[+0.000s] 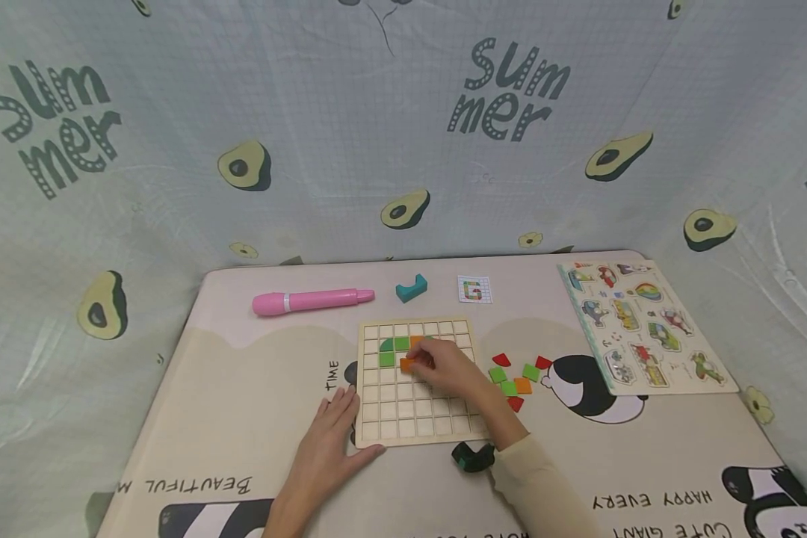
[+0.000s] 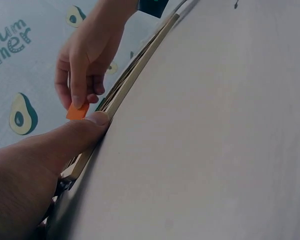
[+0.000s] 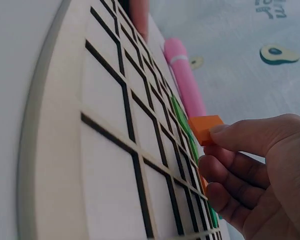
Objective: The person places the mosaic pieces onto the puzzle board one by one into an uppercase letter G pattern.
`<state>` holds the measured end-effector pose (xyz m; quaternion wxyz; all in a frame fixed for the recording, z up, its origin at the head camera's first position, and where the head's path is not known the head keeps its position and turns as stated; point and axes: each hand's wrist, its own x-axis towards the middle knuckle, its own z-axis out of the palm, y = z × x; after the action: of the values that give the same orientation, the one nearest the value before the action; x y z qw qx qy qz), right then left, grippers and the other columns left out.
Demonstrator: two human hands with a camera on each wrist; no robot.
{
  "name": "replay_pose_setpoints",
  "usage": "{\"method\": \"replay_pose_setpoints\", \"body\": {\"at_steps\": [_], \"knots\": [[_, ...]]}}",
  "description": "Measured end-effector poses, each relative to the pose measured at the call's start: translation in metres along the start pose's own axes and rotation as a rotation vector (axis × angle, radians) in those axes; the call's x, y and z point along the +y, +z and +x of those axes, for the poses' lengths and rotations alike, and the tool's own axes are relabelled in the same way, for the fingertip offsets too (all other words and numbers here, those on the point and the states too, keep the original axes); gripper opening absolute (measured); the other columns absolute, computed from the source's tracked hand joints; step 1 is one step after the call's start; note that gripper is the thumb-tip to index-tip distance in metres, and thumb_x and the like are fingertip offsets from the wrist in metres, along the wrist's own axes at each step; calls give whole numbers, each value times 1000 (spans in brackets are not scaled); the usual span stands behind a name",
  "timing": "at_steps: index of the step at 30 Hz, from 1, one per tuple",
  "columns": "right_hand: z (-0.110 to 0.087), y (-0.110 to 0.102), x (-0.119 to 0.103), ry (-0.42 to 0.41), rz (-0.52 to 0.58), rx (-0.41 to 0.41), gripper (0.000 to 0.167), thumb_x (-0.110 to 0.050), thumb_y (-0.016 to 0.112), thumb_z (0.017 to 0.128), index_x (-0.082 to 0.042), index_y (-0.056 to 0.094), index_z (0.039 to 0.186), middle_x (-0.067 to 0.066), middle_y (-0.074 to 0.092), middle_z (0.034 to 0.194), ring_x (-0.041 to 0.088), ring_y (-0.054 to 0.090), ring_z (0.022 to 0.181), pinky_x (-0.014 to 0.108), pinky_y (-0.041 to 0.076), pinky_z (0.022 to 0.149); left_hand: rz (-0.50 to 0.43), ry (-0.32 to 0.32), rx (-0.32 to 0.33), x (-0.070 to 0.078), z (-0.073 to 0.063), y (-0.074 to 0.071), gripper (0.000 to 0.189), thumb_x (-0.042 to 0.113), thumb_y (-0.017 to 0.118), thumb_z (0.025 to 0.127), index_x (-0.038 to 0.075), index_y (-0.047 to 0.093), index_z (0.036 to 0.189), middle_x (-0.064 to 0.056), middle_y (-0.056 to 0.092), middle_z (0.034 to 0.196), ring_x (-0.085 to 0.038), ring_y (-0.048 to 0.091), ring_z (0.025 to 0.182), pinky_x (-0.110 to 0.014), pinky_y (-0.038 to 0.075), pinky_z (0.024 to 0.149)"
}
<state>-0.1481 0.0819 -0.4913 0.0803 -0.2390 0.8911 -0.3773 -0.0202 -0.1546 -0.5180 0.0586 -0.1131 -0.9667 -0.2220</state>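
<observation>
A wooden grid board (image 1: 410, 430) lies on the table, with green tiles (image 1: 386, 359) and an orange tile (image 1: 415, 341) set in its upper cells. My right hand (image 1: 447, 366) pinches an orange square tile (image 3: 205, 129) between thumb and fingers, just above the board. In the right wrist view a gap shows between that tile and the grid. My left hand (image 1: 326, 444) rests at the board's lower left corner, fingers straight, its thumb (image 2: 97, 118) touching the edge. Part of the upper row is hidden behind my right hand.
Right of the board lie loose green (image 1: 530, 372), orange (image 1: 523, 385) and red pieces (image 1: 515, 404). Behind it are a pink pen-shaped object (image 1: 312, 300), a teal block (image 1: 412, 288) and a pattern card (image 1: 474, 289). A picture puzzle board (image 1: 645, 329) lies far right; a dark curved object (image 1: 472, 457) sits in front.
</observation>
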Motion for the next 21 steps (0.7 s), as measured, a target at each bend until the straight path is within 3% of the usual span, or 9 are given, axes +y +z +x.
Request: {"method": "replay_pose_setpoints", "body": {"at_steps": [12, 21], "knots": [[9, 23, -13, -22, -7, -51, 12, -22, 67, 97, -14, 70, 105, -9, 65, 87, 6, 57, 78, 17, 54, 70, 6, 33, 25, -2, 0, 0, 91, 57, 79, 75, -3, 55, 140, -17, 54, 148, -30, 45, 144, -43, 30, 126], [11, 29, -16, -58, -56, -48, 11, -22, 66, 97, -15, 72, 103, -8, 65, 91, 5, 56, 80, 17, 54, 72, 7, 17, 10, -2, 0, -1, 92, 58, 79, 76, -3, 55, 141, -18, 52, 149, -30, 44, 145, -43, 29, 127]]}}
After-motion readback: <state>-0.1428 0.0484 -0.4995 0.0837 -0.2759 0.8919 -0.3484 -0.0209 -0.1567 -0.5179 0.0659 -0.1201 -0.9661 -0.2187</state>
